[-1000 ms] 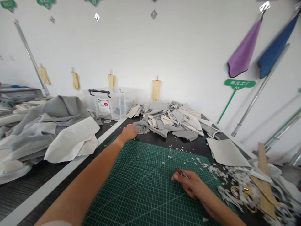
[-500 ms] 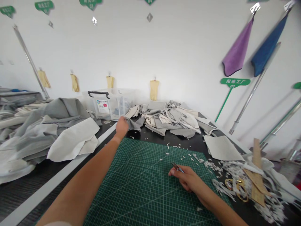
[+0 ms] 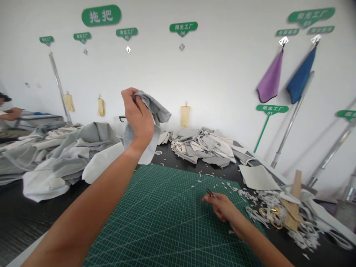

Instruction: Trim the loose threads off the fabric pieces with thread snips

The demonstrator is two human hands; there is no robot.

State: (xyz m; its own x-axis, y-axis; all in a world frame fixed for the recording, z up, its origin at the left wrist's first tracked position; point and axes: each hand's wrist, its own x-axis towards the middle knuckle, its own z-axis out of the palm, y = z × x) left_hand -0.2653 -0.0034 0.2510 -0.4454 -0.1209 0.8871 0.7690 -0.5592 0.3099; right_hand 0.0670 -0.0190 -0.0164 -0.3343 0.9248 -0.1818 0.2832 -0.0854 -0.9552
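Note:
My left hand (image 3: 137,111) is raised in front of the white wall, fingers closed around a grey cloth piece (image 3: 155,107). Part of the cloth hangs below the hand, its underside whitish. In my right hand (image 3: 222,208), low over the green cutting mat (image 3: 155,218), is a small pair of thread snips (image 3: 210,193), metal tips pointing up and left. The hand covers most of that tool.
Behind the mat lies a heap of grey and white cloth pieces (image 3: 200,142). A larger fabric pile (image 3: 72,152) spreads at left. At right are white scraps (image 3: 303,237), gold-handled scissors (image 3: 274,215) and a wooden strip (image 3: 296,185). Another person's arm (image 3: 12,113) shows at far left.
My left hand has lifted the grey cloth off the table, up in front of the clear plastic box. My right hand has hardly moved. The view has tilted up and turned left.

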